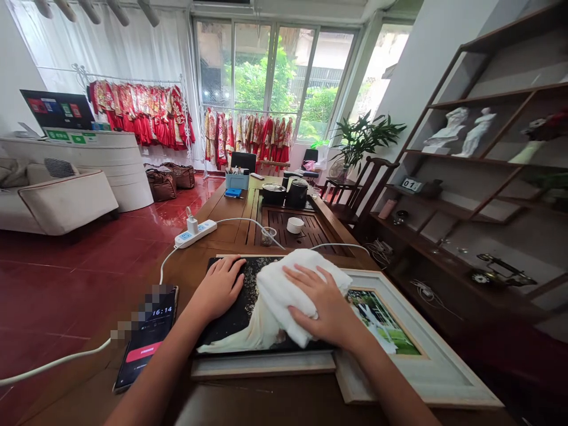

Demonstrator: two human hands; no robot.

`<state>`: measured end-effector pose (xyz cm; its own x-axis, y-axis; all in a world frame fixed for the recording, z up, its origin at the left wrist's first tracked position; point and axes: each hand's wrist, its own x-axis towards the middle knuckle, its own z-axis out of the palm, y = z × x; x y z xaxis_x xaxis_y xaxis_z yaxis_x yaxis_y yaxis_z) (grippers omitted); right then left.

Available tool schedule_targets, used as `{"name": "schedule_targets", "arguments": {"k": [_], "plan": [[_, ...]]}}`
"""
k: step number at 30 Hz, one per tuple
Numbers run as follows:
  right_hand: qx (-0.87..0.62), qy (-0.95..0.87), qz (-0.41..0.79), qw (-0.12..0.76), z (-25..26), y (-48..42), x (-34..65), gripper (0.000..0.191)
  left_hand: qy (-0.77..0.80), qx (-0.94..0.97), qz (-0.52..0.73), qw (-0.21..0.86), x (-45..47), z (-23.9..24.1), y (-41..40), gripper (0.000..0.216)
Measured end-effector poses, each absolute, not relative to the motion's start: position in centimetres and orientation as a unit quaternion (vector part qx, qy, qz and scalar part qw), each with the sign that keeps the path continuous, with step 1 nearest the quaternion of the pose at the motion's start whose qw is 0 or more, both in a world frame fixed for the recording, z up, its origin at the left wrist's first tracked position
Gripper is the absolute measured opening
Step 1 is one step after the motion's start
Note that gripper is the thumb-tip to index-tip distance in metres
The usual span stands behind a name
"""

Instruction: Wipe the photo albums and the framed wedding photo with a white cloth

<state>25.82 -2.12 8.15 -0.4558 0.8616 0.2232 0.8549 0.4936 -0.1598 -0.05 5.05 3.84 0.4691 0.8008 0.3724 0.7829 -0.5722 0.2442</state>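
Note:
A dark photo panel (231,322) with gold specks and a long pale gown printed on it lies flat before me. Along its near side shows the light frame edge (264,365). My left hand (225,285) rests on the panel's left part, fingers stretched out and nothing in them. Over the right part lies a folded white towel (276,290). My right hand (320,303) grips it from above, its thumb apart from the fingers. The towel hides part of the panel. Under my right forearm a white-framed wedding photo (386,322) lies beside the panel.
A phone (148,337) lies on the left of the wooden table (231,402). Beyond are a power strip (195,232) with a white cord, a white cup (295,225) and a black kettle (297,192) on a slatted tea tray (328,231). Shelves (477,160) stand right.

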Motion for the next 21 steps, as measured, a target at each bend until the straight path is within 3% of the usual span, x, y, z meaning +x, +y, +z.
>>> {"name": "schedule_targets", "arguments": {"k": [8,21], "plan": [[-0.399,-0.903,0.108,0.117,9.2,-3.7,22.2,0.07,0.461,0.858,0.226,0.025,-0.1,3.7,5.3,0.037],[-0.571,-0.807,-0.024,0.151,7.4,2.0,28.6,0.06,0.462,0.857,0.226,0.027,-0.2,4.2,4.9,0.038]]}}
